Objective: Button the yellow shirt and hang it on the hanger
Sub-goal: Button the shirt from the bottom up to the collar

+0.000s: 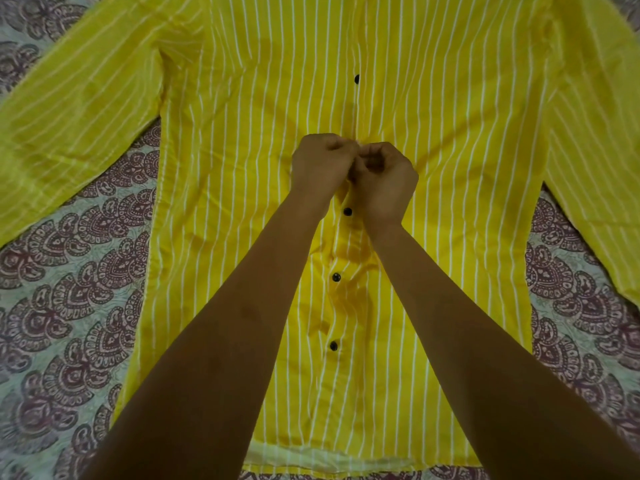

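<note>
"Pinching what?"
"Fingers curled, left hand (pixel 320 168) and right hand (pixel 384 181) pinch the yellow shirt (pixel 450 168) at its placket (pixel 341 244), mid-bed (pixel 69 289). Bunched cloth there could misalign the edges."

Paisley-printed bedsheet (pixel 69 306), maroon motifs on pale ground, dim light

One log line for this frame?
buttoning mid-placket | left hand pinches yellow shirt | right hand pinches shirt | hanger unseen

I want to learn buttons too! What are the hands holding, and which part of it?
Both the left hand and right hand pinch the yellow shirt where its front edges meet, midway up. Any button there is hidden.
</note>
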Tool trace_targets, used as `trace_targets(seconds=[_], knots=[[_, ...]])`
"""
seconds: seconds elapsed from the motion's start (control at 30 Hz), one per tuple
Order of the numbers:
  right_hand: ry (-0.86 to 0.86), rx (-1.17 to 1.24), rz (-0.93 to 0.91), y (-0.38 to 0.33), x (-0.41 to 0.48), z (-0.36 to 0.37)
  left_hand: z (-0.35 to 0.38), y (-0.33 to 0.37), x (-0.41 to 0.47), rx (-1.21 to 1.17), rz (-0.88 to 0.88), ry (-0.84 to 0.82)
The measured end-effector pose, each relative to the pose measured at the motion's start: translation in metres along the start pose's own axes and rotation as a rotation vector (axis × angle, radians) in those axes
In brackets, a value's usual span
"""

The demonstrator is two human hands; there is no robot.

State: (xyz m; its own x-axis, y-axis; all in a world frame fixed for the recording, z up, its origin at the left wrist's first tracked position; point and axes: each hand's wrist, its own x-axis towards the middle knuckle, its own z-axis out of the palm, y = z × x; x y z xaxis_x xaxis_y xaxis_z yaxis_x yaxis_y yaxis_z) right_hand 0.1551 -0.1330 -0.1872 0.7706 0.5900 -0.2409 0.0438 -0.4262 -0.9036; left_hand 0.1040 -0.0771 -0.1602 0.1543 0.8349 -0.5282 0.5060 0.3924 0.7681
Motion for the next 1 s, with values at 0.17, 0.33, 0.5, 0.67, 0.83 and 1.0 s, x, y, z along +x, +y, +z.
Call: trace_targets(seconds=[0.17,0.33,0.5,0.67,0.83,1.0], knots=[[-0.003,-0.026,-0.051,-0.001,-0.004,-0.001,0.000,-0.004,0.003,-0.074,-0.001,0.071],[-0.099,0.078,0.146,-0.007,0.009,-0.006,0.001,-0.009,0.004,0.012,0.079,0.092],[-0.289,0.296,0.462,-0.026,0.023,-0.018,0.000,-0.012,0.006,0.109,0.188,0.109],[-0.400,0.239,0.449,-0.029,0.031,-0.026,-0.002,-0.018,0.007,0.372,0.472,0.192],[-0.327,-0.037,0.266,-0.021,0.039,-0.021,-0.014,-0.020,0.014,0.277,0.390,0.171],[-0.139,-0.215,-0.083,-0.031,0.047,-0.014,-0.020,-0.002,0.028,0.213,0.395,0.172]])
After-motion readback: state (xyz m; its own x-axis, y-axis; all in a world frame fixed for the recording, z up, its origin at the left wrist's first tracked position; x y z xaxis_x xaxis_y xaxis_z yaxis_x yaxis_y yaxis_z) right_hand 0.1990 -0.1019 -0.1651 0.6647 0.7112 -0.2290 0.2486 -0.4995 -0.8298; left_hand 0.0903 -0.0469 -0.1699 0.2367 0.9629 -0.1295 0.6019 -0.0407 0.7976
